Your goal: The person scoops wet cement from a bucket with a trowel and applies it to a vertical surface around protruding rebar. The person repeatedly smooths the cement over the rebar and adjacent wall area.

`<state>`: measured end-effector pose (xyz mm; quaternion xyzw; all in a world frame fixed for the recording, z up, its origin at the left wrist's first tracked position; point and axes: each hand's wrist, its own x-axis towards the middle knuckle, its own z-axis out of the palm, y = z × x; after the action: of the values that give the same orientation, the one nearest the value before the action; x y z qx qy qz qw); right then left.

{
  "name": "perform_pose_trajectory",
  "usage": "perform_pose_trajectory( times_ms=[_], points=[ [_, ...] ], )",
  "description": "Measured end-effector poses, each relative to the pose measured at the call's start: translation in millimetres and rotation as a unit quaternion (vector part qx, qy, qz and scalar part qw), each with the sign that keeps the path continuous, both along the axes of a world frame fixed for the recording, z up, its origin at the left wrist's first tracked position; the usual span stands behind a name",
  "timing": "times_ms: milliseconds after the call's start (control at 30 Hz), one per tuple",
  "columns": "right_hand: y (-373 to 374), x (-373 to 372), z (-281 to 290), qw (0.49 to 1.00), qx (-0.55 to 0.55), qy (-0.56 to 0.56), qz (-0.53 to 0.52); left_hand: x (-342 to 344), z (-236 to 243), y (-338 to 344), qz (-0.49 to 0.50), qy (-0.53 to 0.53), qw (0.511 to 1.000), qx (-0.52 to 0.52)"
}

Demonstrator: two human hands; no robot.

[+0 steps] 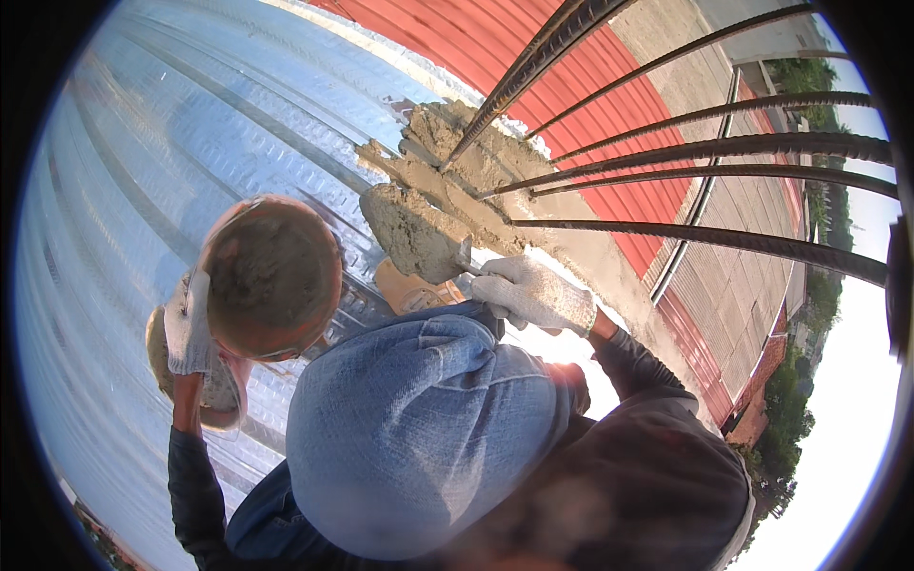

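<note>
My left hand, in a white knit glove, grips the side of a round reddish-brown bucket, tilted so that its mouth faces me. Grey wet mortar lies inside it. My right hand, gloved too, is closed around the handle of a trowel. A thick heap of mortar covers its blade, which is over or against the rough concrete ledge. More mortar is spread around the feet of the steel rebars.
Several rebars rise from the ledge toward the upper right. Ribbed metal decking stretches across the left. Beyond the ledge is a red corrugated roof. My bent knee in jeans fills the lower middle. Sandals show beneath me.
</note>
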<state>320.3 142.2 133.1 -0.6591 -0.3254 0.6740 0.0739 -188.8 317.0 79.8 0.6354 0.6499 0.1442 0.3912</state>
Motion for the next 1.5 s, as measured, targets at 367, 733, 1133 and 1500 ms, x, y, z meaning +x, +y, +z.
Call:
perform_pose_trajectory(
  times_ms=[367,733,1133,1500],
  points=[
    [-154,73,-36,0.985,-0.100,-0.066,-0.121,-13,-5,-6,0.069,-0.007,0.995,-0.068],
    [-194,146,-67,0.954,-0.033,-0.156,-0.253,-5,6,-11,0.041,0.035,0.996,-0.065],
    [-53,198,-99,0.966,0.083,-0.209,-0.127,3,2,-22,0.038,0.050,0.998,-0.030],
    [2,178,-162,0.851,0.222,-0.455,0.138,32,24,-19,0.070,0.033,0.995,-0.066]
  ],
)
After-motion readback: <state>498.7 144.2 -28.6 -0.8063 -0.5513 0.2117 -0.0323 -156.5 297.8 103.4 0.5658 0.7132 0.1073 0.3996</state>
